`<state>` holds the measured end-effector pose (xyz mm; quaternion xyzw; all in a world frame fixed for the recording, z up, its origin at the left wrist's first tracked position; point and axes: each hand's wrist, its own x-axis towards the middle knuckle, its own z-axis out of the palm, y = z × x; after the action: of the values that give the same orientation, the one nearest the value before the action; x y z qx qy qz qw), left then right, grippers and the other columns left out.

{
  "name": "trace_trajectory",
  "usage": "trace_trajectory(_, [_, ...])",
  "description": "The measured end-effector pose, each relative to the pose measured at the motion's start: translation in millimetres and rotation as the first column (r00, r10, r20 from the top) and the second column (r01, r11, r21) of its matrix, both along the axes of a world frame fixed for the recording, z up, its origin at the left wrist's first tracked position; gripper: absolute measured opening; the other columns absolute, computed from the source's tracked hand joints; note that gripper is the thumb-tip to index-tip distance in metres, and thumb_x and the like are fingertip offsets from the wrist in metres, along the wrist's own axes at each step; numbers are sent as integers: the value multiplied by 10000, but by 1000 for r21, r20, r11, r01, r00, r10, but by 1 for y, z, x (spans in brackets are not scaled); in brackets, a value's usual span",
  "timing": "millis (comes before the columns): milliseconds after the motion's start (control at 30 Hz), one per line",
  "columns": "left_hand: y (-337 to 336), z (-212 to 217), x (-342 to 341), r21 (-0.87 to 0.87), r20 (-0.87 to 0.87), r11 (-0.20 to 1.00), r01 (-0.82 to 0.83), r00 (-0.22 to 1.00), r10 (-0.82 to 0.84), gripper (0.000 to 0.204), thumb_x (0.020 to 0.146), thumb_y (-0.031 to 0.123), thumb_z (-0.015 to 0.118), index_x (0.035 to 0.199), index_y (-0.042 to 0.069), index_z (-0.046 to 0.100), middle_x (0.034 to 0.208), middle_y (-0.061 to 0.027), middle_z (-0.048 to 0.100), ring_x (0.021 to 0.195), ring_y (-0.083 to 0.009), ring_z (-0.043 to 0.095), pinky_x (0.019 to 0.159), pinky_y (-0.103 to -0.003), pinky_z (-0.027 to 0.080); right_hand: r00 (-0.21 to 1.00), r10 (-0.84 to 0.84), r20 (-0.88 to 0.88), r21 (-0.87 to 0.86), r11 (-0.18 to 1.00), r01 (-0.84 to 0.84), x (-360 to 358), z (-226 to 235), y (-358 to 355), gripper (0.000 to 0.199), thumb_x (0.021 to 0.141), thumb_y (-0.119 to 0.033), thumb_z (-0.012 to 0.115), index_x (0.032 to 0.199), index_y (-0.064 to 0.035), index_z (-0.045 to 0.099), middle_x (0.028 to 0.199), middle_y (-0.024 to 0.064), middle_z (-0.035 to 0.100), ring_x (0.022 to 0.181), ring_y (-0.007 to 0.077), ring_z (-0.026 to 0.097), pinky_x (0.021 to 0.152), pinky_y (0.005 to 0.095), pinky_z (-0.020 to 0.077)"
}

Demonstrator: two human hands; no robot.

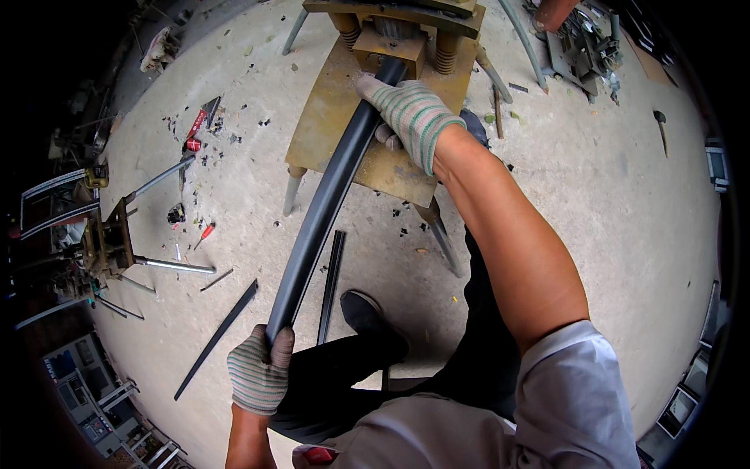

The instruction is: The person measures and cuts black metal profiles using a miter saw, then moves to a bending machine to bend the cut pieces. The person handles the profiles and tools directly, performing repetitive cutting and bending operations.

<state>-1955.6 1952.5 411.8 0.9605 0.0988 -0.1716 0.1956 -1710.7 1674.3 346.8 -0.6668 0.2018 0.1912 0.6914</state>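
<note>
The left hand (259,372) at 7 o'clock and right hand (412,119) near 12 o'clock clamp the black bar (323,205), its far end at the press (375,51); it's best kept straight, without twisting.

In green-striped knit gloves (430,139), our left hand (260,369) and right hand (408,111) hold 1 long black bar (322,205) at a yellow-brown metal press (332,105).

Floor (617,219) is grey concrete, brightly lit. Legged metal stand (119,233) sits at left, metal clutter (576,62) at upper right.
</note>
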Motion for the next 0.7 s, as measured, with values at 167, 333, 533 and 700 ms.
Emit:
trace_trajectory(167, [-8, 5, -3, 24, -18, 1000, -3, 1000, 4, 447, 1030, 411, 654, 909, -19, 668, 582, -181, 567, 512, -331, 559, 530, -395, 444, 999, -20, 39, 4, 1000, 20, -1, 1, -2, 460, 960, -501, 705, 898, -47, 656, 678, 19, 569, 510, 106, 523, 406, 255, 421])
trace_trajectory(333, [-22, -14, -15, -6, -74, 999, -38, 997, 38, 433, 1022, 414, 656, 906, -4, 671, 640, -219, 628, 605, -398, 664, 562, -426, 494, 998, 2, 57, -46, 999, 1, -1, -4, -1, 475, 952, -518, 711, 877, -51, 662, 681, 23, 590, 510, 104, 542, 410, 254, 427])
trace_trajectory(533, [-15, -24, -13, -5, 7, 1000, -6, 1000, 6, 434, 1015, 400, 672, 919, -23, 679, 630, -225, 612, 579, -406, 641, 545, -423, 487, 999, 1, 42, -69, 998, 2, 2, -6, -4, 479, 944, -461, 678, 835, 4, 633, 674, 102, 647, 498, 179, 627, 447, 318, 494])
trace_trajectory(700, [-15, -28, -5, 38, 15, 999, 4, 1000, -4, 455, 1010, 416, 673, 915, -30, 679, 634, -235, 616, 594, -415, 659, 548, -432, 499, 993, 113, 39, -172, 980, -105, -9, 5, -7, 498, 942, -521, 712, 980, -29, 649, 749, 59, 671, 542, 126, 616, 431, 281, 497])
